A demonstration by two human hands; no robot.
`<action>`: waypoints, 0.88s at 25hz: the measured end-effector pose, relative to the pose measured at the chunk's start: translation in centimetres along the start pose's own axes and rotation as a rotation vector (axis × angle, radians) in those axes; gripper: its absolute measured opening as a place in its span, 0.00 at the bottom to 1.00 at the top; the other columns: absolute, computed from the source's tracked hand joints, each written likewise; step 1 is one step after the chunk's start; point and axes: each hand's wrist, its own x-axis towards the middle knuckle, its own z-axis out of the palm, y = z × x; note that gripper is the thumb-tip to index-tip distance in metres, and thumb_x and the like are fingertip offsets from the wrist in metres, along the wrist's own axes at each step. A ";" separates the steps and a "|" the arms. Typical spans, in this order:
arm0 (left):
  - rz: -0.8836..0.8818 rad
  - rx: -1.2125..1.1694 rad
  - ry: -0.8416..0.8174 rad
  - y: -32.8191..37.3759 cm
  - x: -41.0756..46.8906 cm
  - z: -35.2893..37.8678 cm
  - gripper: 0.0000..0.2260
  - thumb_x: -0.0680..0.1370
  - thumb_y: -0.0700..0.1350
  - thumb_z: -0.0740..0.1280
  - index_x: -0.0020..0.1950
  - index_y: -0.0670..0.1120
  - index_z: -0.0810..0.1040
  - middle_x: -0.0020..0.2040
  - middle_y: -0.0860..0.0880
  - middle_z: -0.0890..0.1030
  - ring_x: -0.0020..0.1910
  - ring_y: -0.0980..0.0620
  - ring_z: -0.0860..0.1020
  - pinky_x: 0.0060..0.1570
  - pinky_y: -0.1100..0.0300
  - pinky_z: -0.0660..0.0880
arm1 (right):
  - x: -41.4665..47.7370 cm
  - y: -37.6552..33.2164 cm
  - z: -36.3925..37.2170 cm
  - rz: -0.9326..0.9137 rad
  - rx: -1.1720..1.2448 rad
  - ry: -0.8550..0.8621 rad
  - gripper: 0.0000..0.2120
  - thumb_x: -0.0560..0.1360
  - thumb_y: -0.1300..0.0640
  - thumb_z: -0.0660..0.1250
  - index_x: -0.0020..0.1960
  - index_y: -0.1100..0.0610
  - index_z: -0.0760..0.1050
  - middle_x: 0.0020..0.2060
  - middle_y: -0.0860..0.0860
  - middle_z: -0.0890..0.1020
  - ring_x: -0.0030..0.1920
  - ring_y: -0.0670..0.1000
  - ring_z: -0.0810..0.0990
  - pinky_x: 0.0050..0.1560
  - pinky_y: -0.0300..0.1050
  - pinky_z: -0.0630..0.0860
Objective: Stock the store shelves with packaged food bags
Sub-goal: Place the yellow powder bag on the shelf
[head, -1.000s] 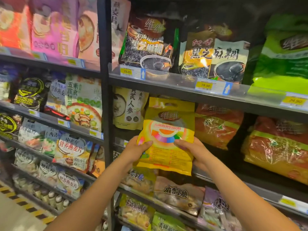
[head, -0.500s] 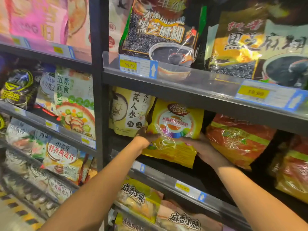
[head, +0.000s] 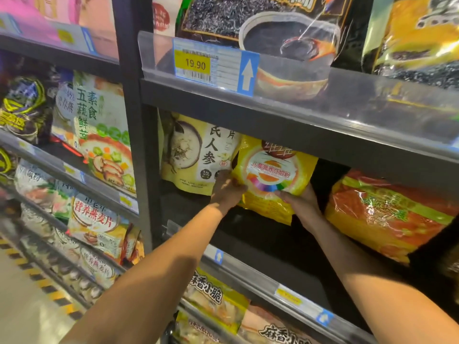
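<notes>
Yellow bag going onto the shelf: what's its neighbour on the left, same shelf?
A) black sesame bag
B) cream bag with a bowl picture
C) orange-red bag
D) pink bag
B: the cream bag with the bowl picture stands just left of the yellow bag on the same shelf, while the orange-red bag lies off to its right.

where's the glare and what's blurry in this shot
Head view: glare streaks the wrapper of the orange bag and the clear price strip; the 19.90 tag reads sharp; the far-left shelves smear soft; deep shadow fills the space behind the yellow bag.
</notes>
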 end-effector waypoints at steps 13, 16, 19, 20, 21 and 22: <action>0.064 0.086 -0.087 0.1 -1.0 -0.7 0.19 0.82 0.42 0.66 0.74 0.42 0.72 0.72 0.42 0.74 0.71 0.43 0.73 0.72 0.46 0.71 | -0.2 -0.5 -0.5 0.110 -0.179 0.139 0.41 0.70 0.51 0.81 0.77 0.53 0.66 0.68 0.53 0.78 0.70 0.57 0.76 0.67 0.57 0.75; 0.074 0.171 -0.105 0.6 -2.2 -1.4 0.25 0.82 0.44 0.68 0.78 0.42 0.69 0.76 0.44 0.72 0.74 0.43 0.71 0.74 0.49 0.69 | -1.6 -1.0 -1.2 0.119 -0.215 0.118 0.44 0.72 0.49 0.80 0.81 0.53 0.62 0.74 0.54 0.74 0.75 0.59 0.72 0.71 0.58 0.72; 0.073 0.255 -0.094 0.8 -4.3 -2.3 0.29 0.81 0.46 0.71 0.79 0.45 0.65 0.77 0.43 0.69 0.74 0.41 0.72 0.70 0.52 0.71 | -3.9 -1.4 -1.5 0.135 -0.260 0.097 0.44 0.73 0.50 0.79 0.82 0.55 0.60 0.77 0.56 0.71 0.76 0.58 0.71 0.70 0.54 0.71; 0.090 0.301 -0.084 0.8 -5.3 -2.7 0.29 0.81 0.46 0.71 0.80 0.46 0.65 0.77 0.42 0.68 0.74 0.40 0.71 0.72 0.50 0.71 | -4.8 -1.6 -1.5 0.139 -0.259 0.083 0.42 0.74 0.50 0.78 0.81 0.55 0.61 0.77 0.56 0.71 0.75 0.58 0.71 0.69 0.52 0.71; 0.112 0.319 -0.076 0.5 -6.3 -3.1 0.28 0.80 0.47 0.71 0.79 0.47 0.66 0.76 0.42 0.70 0.73 0.39 0.72 0.71 0.48 0.72 | -6.0 -1.8 -1.5 0.141 -0.256 0.058 0.41 0.75 0.50 0.77 0.81 0.55 0.62 0.76 0.55 0.71 0.75 0.57 0.72 0.68 0.51 0.71; 0.136 0.316 -0.068 0.4 -7.6 -3.7 0.27 0.79 0.47 0.71 0.77 0.48 0.68 0.73 0.42 0.72 0.71 0.39 0.74 0.69 0.47 0.73 | -7.2 -2.1 -1.4 0.131 -0.266 0.029 0.39 0.76 0.49 0.77 0.80 0.54 0.63 0.76 0.55 0.72 0.75 0.57 0.72 0.68 0.51 0.71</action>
